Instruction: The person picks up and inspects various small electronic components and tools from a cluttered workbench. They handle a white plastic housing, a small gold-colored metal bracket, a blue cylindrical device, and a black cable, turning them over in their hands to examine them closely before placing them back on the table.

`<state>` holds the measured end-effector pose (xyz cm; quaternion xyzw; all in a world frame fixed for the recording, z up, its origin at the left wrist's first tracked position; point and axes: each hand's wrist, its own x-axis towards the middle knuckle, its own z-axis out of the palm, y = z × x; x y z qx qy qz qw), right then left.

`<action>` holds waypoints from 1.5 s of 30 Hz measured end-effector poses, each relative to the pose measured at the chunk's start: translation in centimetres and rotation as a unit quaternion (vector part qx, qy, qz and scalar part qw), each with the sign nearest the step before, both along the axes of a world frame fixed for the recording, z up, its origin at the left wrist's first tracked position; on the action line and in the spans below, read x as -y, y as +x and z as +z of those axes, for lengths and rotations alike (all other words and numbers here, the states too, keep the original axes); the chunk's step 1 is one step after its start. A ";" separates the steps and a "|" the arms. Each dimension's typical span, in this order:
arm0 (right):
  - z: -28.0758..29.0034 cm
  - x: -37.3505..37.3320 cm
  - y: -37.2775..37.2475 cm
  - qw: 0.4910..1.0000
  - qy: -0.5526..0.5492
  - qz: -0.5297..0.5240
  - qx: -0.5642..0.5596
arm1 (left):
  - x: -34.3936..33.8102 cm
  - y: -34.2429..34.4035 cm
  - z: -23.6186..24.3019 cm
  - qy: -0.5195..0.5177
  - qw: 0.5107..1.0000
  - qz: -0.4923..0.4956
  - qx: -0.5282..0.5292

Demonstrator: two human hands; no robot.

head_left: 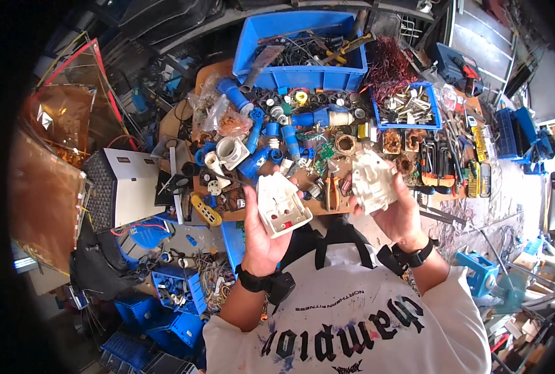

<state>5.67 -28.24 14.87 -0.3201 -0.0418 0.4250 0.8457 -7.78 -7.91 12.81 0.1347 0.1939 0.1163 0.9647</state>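
Housing of cream-white plastic lies in your left hand, its hollow side turned up toward you, with a small red piece visible inside near its lower edge. Your left thumb presses along its left side; the other fingers go behind it, mostly hidden, so you grip it between thumb and fingers. Your right hand holds a second part, a pale molded shell with a ridged, uneven face, pinched between the thumb on its right edge and the fingers beneath; how those fingers are spaced you cannot tell. Both parts are held up, apart from each other, in front of the near edge of the worktop.

At the middle of that near edge, between your two parts, lie orange-handled pliers. A yellow slotted piece sits by the near left corner. Blue connectors and a white round fitting crowd the left half. Along the far edge stands a large blue crate of tools and cables; toward the far right corner, a blue tray carries metal pieces.
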 end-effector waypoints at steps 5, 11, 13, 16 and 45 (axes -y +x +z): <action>3.9 -0.2 -1.1 0.971 -0.125 -0.101 0.174 | -0.9 -1.8 3.1 0.028 0.999 -0.003 0.018; 5.6 1.4 -3.4 0.983 -0.102 -0.103 0.115 | -1.6 -4.1 4.3 0.055 0.998 -0.010 0.042; 6.0 1.6 -4.3 0.976 -0.117 -0.122 0.135 | -1.6 -4.1 5.2 0.061 0.997 -0.018 0.041; 6.4 0.5 -6.1 0.956 -0.141 -0.092 0.240 | -0.7 -3.8 6.4 0.078 0.996 -0.029 0.034; 9.3 -6.6 -12.8 0.698 -0.137 -0.044 0.701 | 2.4 -6.4 10.5 0.227 0.966 0.084 0.091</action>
